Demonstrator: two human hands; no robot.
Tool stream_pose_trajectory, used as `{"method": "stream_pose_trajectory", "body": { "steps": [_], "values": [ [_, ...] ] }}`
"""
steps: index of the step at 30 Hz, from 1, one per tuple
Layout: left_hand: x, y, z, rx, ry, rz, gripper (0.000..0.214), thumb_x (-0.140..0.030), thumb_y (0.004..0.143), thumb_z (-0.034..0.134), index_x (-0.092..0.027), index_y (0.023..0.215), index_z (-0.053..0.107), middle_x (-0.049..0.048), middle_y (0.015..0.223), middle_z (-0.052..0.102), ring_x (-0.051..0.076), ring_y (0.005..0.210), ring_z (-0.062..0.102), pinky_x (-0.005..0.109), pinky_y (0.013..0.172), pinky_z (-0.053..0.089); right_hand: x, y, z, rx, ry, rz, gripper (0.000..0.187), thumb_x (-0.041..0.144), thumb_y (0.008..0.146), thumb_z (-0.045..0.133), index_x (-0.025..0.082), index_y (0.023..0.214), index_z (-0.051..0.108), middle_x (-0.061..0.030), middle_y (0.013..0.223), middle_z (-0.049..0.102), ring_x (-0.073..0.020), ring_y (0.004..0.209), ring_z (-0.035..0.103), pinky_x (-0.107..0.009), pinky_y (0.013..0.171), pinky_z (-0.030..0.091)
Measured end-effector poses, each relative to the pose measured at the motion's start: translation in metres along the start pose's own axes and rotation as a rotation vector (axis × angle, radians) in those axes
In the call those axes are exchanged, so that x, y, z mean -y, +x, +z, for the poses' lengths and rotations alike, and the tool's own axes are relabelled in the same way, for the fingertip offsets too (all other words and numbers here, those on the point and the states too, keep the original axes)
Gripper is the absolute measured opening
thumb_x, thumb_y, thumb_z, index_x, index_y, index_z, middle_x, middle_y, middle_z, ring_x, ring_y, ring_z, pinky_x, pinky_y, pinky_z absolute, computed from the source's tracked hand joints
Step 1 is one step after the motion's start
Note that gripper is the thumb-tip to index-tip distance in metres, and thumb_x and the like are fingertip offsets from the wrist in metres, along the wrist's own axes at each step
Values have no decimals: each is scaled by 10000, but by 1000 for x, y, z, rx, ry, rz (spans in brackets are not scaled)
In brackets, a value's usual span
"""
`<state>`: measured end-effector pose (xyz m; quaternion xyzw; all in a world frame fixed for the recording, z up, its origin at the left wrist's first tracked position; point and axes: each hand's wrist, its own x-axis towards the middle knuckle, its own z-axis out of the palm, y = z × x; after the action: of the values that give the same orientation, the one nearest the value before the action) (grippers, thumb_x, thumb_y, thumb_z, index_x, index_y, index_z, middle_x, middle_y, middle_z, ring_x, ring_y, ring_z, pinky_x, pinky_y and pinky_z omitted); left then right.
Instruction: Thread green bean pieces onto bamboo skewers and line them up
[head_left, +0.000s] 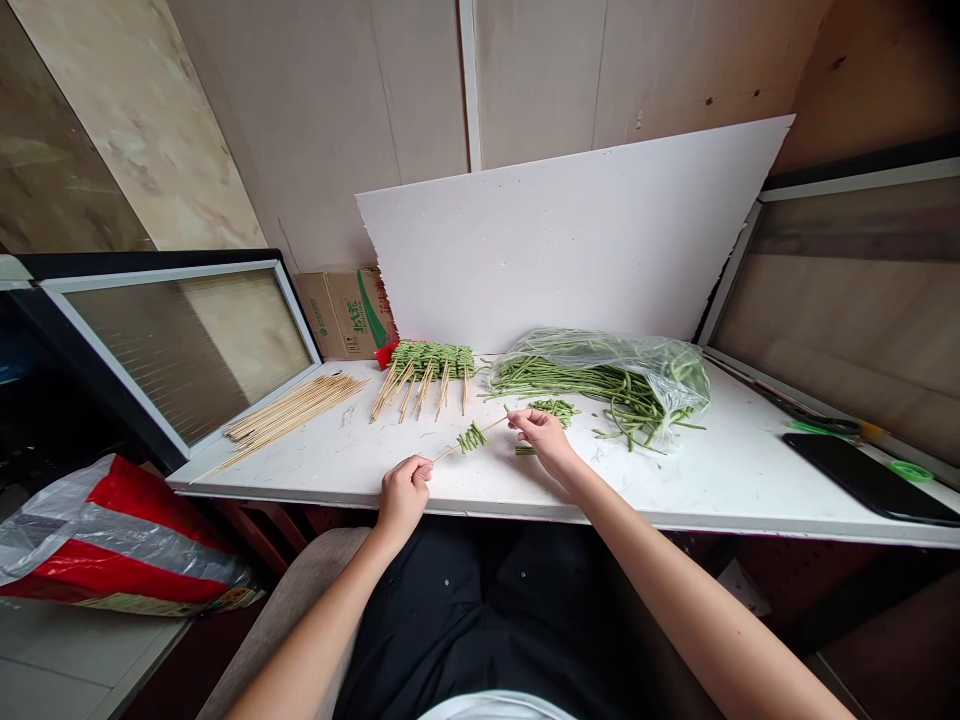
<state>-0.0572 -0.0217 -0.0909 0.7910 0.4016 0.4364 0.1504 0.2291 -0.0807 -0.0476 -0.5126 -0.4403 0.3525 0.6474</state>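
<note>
My left hand (pixel 405 490) is closed around the lower end of a bamboo skewer (pixel 446 454), which slants up to the right over the table's front. Several short cut pieces of green bean (pixel 472 438) are threaded side by side along its middle. At the skewer's tip, my right hand (pixel 541 436) pinches a piece of green bean, of which only a small green end shows. Just behind that hand lies a small pile of cut bean pieces (pixel 556 409), partly hidden by it.
Loaded bean skewers (pixel 435 358) are stacked at the back; bare skewers (pixel 296 408) lie left. A clear plastic bag (pixel 682 375) of long beans (pixel 570 378) sits right of centre. A black phone (pixel 862 470) and scissors (pixel 817 415) lie right. A white board (pixel 562 240) stands behind.
</note>
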Motion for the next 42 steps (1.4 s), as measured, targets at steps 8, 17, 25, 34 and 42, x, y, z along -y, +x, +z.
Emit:
{"method": "stream_pose_trajectory", "body": {
  "steps": [8, 17, 25, 34, 42],
  "values": [
    [-8, -2, 6, 18, -57, -15, 229, -203, 952, 518, -211, 850, 722, 14, 712, 716, 178, 678, 673, 271, 692, 495, 2, -14, 25, 95, -40, -9, 415, 616, 731, 836, 212, 770, 751, -80, 887, 765, -252, 886, 680, -361, 824, 497],
    [-7, -2, 7, 29, -75, -37, 225, -226, 966, 523, -208, 863, 721, 18, 722, 723, 178, 682, 677, 270, 694, 496, 11, -4, 4, 185, -186, 7, 421, 636, 830, 735, 221, 790, 788, -98, 1020, 800, -294, 1013, 697, -383, 884, 498],
    [-1, 2, 5, 22, -89, -66, 219, -266, 974, 535, -202, 870, 717, 20, 718, 720, 175, 673, 675, 273, 685, 496, 28, 9, -32, 265, -477, -108, 366, 606, 843, 751, 251, 853, 839, -95, 989, 809, -309, 952, 696, -409, 867, 492],
    [2, 4, 5, 32, -86, -80, 216, -278, 970, 547, -201, 860, 716, 22, 713, 724, 176, 673, 676, 268, 679, 485, 17, 10, -35, 364, -716, -130, 54, 336, 693, 847, 282, 700, 842, -79, 765, 785, -267, 721, 629, -373, 679, 436],
    [3, 4, 5, 41, -88, -78, 212, -273, 970, 552, -198, 864, 719, 25, 721, 727, 176, 673, 676, 271, 679, 477, 13, 8, -30, 337, -785, -135, 48, 215, 719, 785, 253, 714, 815, -78, 772, 776, -252, 706, 651, -351, 656, 458]
  ]
}}
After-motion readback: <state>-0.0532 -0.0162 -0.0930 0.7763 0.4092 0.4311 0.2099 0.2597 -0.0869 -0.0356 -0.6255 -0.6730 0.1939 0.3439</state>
